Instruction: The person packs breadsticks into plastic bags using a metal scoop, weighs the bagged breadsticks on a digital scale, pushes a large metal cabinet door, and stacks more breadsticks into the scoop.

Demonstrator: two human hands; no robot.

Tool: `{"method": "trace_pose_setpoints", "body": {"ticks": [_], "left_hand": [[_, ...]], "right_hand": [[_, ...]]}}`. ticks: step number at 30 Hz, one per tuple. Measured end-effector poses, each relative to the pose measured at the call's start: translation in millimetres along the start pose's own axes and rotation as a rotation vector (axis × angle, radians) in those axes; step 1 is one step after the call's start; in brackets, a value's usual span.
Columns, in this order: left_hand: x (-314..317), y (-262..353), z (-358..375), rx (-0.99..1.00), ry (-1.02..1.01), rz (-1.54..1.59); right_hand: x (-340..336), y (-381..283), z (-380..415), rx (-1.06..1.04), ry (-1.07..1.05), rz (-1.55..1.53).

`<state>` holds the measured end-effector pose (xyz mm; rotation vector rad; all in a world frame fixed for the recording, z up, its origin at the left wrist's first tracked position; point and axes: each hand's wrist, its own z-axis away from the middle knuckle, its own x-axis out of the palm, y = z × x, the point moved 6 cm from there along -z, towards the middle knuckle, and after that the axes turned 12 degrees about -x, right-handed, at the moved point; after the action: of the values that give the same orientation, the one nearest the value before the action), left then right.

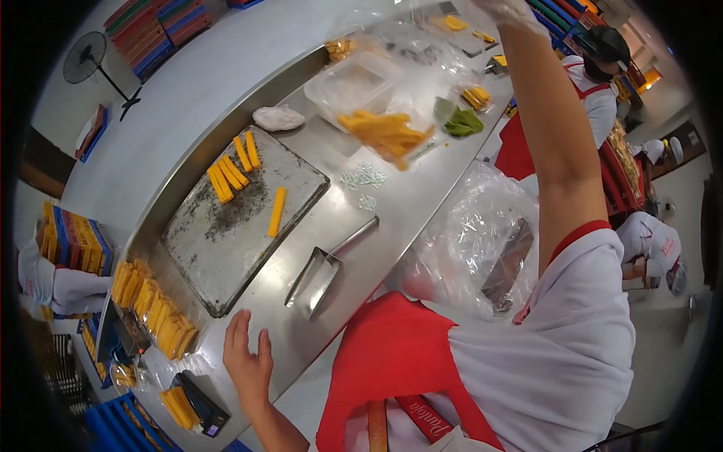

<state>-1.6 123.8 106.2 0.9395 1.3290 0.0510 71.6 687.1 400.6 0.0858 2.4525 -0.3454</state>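
My left hand (250, 360) is above the table's near edge, fingers apart and holding nothing, close to the front corner of a worn metal tray (215, 264). Several yellow sticks (227, 178) lie on that tray, with one stick (277, 212) apart from them. My right arm reaches far up to the top edge, where the right hand (518, 13), in a thin whitish covering, is partly cut off; its fingers are hidden. Below it, a blurred bunch of yellow sticks (385, 135) is beside a clear plastic container (354, 84). A metal scoop (318, 282) rests on the table.
Small printed packets (363, 177), a white bundle (279, 118) and a green item (461, 120) lie on the steel table (354, 264). Bagged sticks (158, 309) line its left end, near a black device (203, 403). A large plastic bag (482, 233) hangs right. A co-worker (595, 83) stands beyond.
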Motion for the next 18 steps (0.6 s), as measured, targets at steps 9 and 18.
{"method": "trace_pose_setpoints", "body": {"ticks": [9, 18], "left_hand": [[82, 140, -72, -0.171, -0.364, 0.949], [267, 217, -100, -0.389, -0.998, 0.976]], "right_hand": [[44, -87, 201, -0.339, -0.218, -0.105], [25, -91, 366, 0.41, -0.325, -0.548]]}}
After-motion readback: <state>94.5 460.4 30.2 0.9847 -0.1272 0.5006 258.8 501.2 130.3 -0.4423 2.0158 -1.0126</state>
